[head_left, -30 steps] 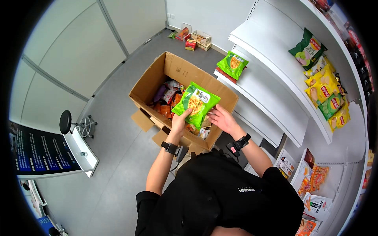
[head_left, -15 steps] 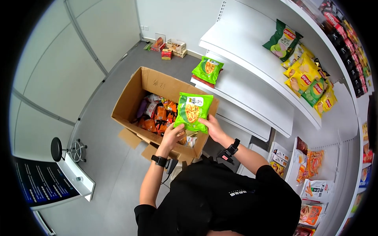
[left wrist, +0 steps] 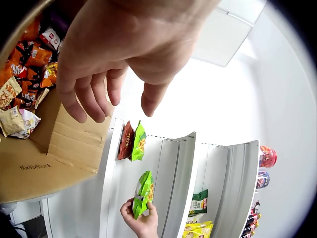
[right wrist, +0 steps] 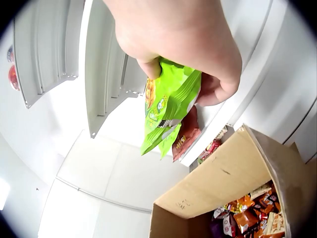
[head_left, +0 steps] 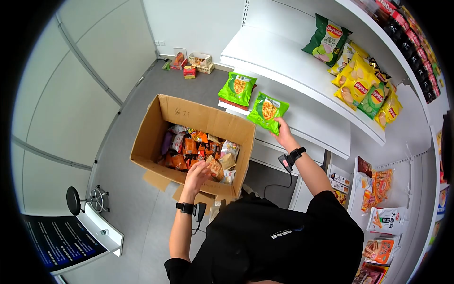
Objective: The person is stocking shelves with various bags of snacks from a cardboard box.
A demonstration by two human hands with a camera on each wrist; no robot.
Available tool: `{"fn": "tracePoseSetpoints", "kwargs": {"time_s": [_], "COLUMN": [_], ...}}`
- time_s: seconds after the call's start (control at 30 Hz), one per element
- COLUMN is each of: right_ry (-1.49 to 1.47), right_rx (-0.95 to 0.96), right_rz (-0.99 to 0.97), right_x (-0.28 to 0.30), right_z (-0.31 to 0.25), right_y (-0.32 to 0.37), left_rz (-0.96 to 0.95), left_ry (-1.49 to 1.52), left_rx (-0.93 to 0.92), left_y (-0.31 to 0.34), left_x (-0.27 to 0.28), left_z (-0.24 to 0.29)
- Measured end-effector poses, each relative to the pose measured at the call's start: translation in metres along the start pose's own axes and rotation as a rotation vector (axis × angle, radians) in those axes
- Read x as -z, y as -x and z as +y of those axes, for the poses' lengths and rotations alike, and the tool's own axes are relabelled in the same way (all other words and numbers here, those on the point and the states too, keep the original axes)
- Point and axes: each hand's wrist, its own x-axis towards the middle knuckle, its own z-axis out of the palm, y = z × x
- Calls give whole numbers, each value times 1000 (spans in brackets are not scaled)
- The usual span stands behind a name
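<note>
My right hand (head_left: 284, 134) grips a bright green snack bag (head_left: 268, 112) by its lower edge, thumb on one face and fingers behind. It is held over the white middle shelf (head_left: 307, 124). Another green bag (head_left: 237, 88) of the same kind stands on that shelf's far end, in front of a red-brown bag (right wrist: 187, 135). My left hand (head_left: 197, 175) hovers at the near side of the cardboard box (head_left: 198, 118), its fingers loosely bent and holding nothing. Inside the box lie many small snack packets (head_left: 190, 146), mostly orange, some white or beige.
The upper shelf (head_left: 279, 57) carries green and yellow chip bags (head_left: 357, 87), with dark bottles (head_left: 402, 40) above. More snack packs (head_left: 378, 189) fill the right-hand shelves. Small boxes (head_left: 190, 71) sit on the floor by the wall. A round stool (head_left: 74, 200) stands left.
The green bag, earlier between both hands above the box, has moved right over the shelf in my right hand alone. My left hand has let go of it and stays by the box.
</note>
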Motion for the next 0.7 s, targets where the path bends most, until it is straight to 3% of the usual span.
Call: {"fn": "tracePoseSetpoints", "kwargs": {"time_s": [0.33, 0.7], "right_ry": [161, 236], "right_rx": [20, -122], "right_rz": [194, 199], "right_x": [14, 18], "right_z": [-28, -33], "right_y": [-79, -127], "left_rz": [109, 183], "left_ry": [27, 68], "left_rx": [55, 60], "left_y": [-7, -11], "left_x": [7, 12], "left_z": [-7, -13]}}
